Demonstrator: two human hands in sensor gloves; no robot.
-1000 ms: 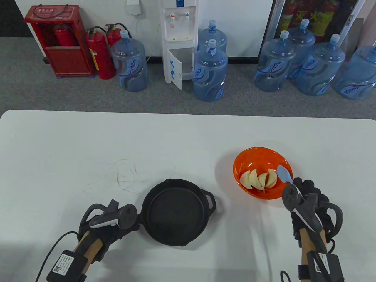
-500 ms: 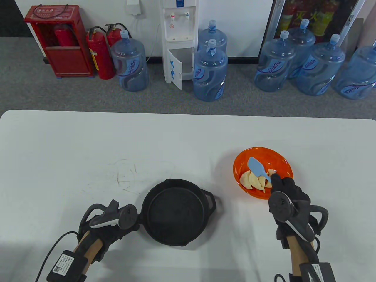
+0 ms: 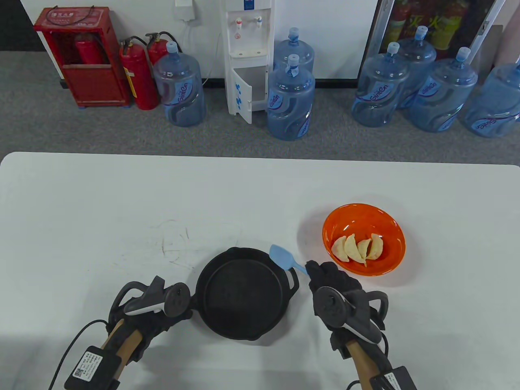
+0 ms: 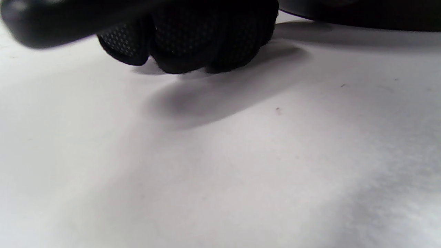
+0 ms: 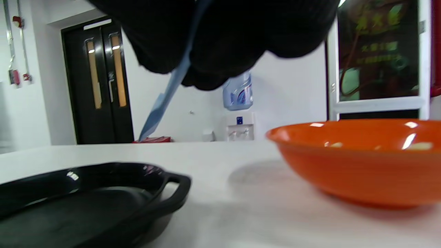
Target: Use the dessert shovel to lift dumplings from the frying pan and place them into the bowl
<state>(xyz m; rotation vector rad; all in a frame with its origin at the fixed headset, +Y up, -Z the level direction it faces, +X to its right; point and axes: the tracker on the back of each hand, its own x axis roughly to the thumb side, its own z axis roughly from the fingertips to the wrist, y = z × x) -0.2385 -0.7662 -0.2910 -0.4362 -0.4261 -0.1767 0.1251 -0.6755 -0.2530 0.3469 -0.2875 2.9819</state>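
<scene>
Left hand (image 3: 148,310) unmoved, fingers curled round the handle of the frying pan (image 3: 243,292) on the table (image 3: 122,203). Right hand (image 3: 337,294), over the bowl (image 3: 364,239) a second ago, has come left; it grips the dessert shovel (image 3: 286,261), blade now above the pan's far right rim. Shovel's long axis slants, blade pointing up-left, away from the person. Four dumplings (image 3: 357,248) lie in the bowl.
</scene>
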